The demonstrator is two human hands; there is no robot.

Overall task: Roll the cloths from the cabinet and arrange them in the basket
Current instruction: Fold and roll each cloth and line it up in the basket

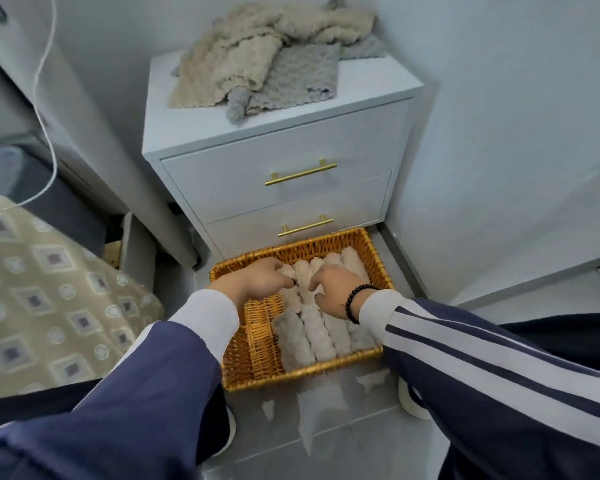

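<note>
Both hands are down in the wicker basket [368, 251], fingers curled onto the same rolled cloth [303, 282] in the far row: the left hand [257, 280] pinches its near-left side, fingertips bent in toward the palm, while the right hand [336, 289] grips it from the right, knuckles up, a black bead bracelet [355, 303] round the wrist. That roll lies directly between the two hands, touching both, standing lengthwise among other pale rolls [347, 261] packed side by side toward the basket's right wall. A second row of rolls [321, 336] (one greyer, at its left end) lies nearer the person, just below the wrists, tight against the near rim. The left part of the basket's floor is bare weave. The basket sits on the grey floor [326, 420] right in front of the white cabinet [257, 157], its far rim just beneath the lower drawer with the gold handle [305, 226]; both drawers are closed. On the cabinet's top lies a loose heap of unrolled cloths [271, 50], beige over grey, one edge hanging slightly past the front. Blue sleeves with white cuffs reach in from both sides, the right one striped. A patterned cushion [49, 289] lies off to the left, well apart from the basket.
</note>
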